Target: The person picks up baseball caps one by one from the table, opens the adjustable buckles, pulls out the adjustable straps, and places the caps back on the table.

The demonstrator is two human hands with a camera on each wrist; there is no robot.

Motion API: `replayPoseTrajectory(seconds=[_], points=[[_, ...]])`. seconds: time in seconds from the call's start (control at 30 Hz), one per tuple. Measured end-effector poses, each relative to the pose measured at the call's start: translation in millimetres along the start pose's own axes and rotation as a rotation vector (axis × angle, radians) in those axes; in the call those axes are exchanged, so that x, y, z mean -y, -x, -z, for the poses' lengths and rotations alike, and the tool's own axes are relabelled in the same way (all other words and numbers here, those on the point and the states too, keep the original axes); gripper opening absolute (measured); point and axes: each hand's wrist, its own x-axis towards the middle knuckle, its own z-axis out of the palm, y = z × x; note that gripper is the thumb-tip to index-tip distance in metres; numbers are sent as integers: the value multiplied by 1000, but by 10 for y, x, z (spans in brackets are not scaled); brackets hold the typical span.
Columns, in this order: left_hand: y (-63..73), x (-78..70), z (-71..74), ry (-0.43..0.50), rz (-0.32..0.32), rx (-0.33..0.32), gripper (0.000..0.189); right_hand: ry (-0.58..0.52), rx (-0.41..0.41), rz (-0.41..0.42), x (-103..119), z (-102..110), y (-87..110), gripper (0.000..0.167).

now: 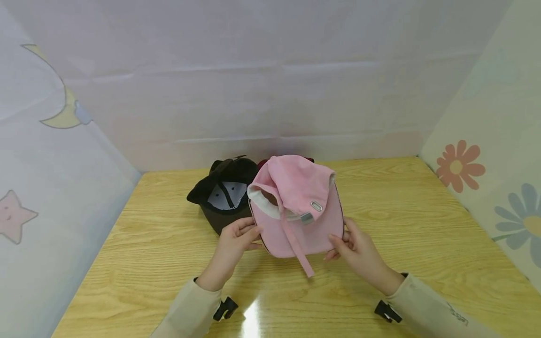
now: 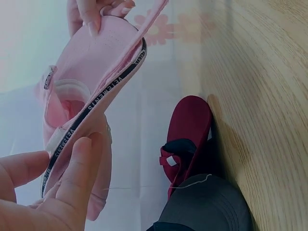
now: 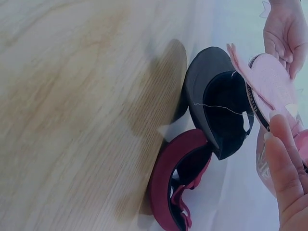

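Note:
Between both hands hangs a pink cap (image 1: pixel 304 180), tilted over the table with the underside of its brim facing up. My left hand (image 1: pixel 235 241) pinches the left edge of the brim, thumb on one face and fingers on the other. Along the right edge, my right hand (image 1: pixel 359 251) grips the brim in the same way. A pink strap (image 1: pixel 299 249) dangles past the brim, and a metal buckle (image 1: pixel 316 205) shows at the cap's back. Dark lettered trim (image 2: pixel 86 115) runs along the brim edge in the left wrist view.
Behind the pink cap, a black cap (image 1: pixel 220 213) lies with its inside showing. Beside it is a dark red cap (image 3: pixel 161 178), mostly hidden in the head view. The wooden table (image 1: pixel 139 253) meets printed cloth walls (image 1: pixel 270 103) at its back and sides.

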Motion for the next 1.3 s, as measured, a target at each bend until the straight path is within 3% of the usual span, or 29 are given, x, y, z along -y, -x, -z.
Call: replayPoseTrajectory(seconds=[0.5,1.3], points=[[11,8,48,-55,12,45,33,-4,-53,-14,-23,119,41,38],[22,25,61,-43,0,29,30,38,-110,-92,-29,315,85,38]])
